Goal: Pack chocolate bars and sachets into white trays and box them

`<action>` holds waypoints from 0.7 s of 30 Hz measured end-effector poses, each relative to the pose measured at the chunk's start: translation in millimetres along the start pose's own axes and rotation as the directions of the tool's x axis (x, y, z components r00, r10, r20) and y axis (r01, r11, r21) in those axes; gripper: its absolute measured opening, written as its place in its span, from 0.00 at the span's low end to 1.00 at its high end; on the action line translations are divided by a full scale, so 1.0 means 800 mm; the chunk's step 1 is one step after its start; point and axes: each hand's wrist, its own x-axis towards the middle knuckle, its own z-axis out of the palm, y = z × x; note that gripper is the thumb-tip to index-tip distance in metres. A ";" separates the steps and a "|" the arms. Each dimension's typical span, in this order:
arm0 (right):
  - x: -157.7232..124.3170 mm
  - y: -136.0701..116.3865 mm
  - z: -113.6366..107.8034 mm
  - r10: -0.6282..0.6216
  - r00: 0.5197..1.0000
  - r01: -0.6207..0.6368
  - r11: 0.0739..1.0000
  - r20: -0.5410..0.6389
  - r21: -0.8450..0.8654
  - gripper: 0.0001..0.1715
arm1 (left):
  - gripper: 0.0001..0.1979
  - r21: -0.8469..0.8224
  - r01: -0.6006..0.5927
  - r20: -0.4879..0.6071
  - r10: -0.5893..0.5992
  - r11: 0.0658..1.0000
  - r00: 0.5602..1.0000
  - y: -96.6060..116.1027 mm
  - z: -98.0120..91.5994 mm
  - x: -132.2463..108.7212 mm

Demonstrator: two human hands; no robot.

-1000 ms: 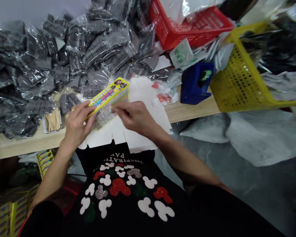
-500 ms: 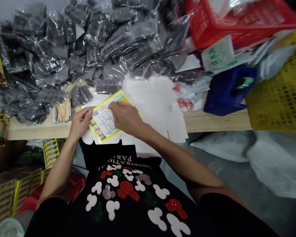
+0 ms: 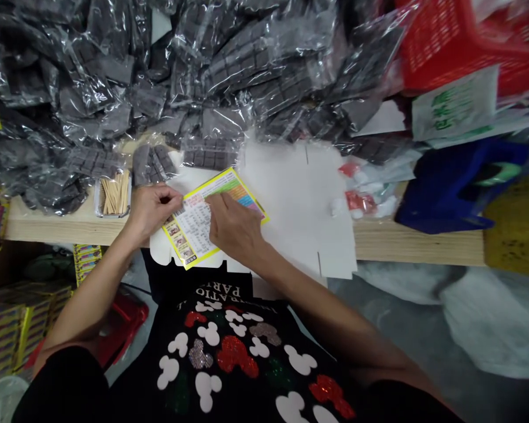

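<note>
A printed card (image 3: 191, 232) with a yellow border, small text and little pictures lies tilted over flat white cardboard (image 3: 291, 205). At the card's left edge, thumb and forefinger of my left hand (image 3: 152, 211) are pinched together on it. My right hand (image 3: 235, 226) rests on the card's middle, fingers curled and forefinger bent against the print. Whether anything is under those curled fingers is hidden. Just beyond the card sits a dark segmented block in clear wrap (image 3: 211, 155).
A pile of bagged dark blocks (image 3: 264, 64) covers the back of the wooden table (image 3: 418, 247). Wooden sticks (image 3: 116, 192) stand in a small tray left. To the right are red-and-white packets (image 3: 359, 197), a blue holder (image 3: 445, 188), a red basket (image 3: 441, 47) and a yellow crate (image 3: 518, 229).
The view has shifted, so the table things sit further right and larger. My left hand's fingers have slid up along the card's left edge; my right hand stays on the card.
</note>
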 end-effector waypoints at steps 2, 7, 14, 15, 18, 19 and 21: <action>-0.001 0.001 0.001 -0.003 1.000 0.003 1.000 -0.008 0.004 0.15 | 0.05 -0.056 0.045 0.043 -0.043 0.997 0.998 0.001 0.001 -0.001; -0.003 0.002 -0.002 -0.006 1.000 0.005 1.000 0.016 0.027 0.15 | 0.13 -0.259 0.157 0.002 -0.162 0.953 0.987 -0.002 0.017 -0.009; -0.004 0.002 -0.006 -0.007 1.000 0.006 1.000 0.030 0.031 0.15 | 0.06 -0.163 0.110 -0.072 -0.123 0.980 0.990 -0.004 0.024 -0.015; -0.005 0.002 -0.005 -0.016 1.000 0.015 1.000 0.016 0.027 0.16 | 0.06 -0.146 0.099 -0.079 -0.111 0.984 0.991 -0.003 0.024 -0.016; -0.008 0.004 -0.001 -0.044 0.998 0.044 0.999 -0.053 0.011 0.15 | 0.06 -0.104 0.041 -0.100 -0.052 0.994 0.994 -0.001 0.022 -0.019; -0.009 0.005 0.001 -0.058 0.994 0.058 0.998 -0.094 0.002 0.14 | 0.07 -0.086 0.017 -0.103 -0.025 0.996 0.994 -0.001 0.021 -0.020; -0.010 0.006 0.006 -0.099 0.972 0.096 0.995 -0.212 -0.026 0.13 | 0.09 -0.052 -0.031 -0.093 0.027 0.998 0.995 0.002 0.017 -0.022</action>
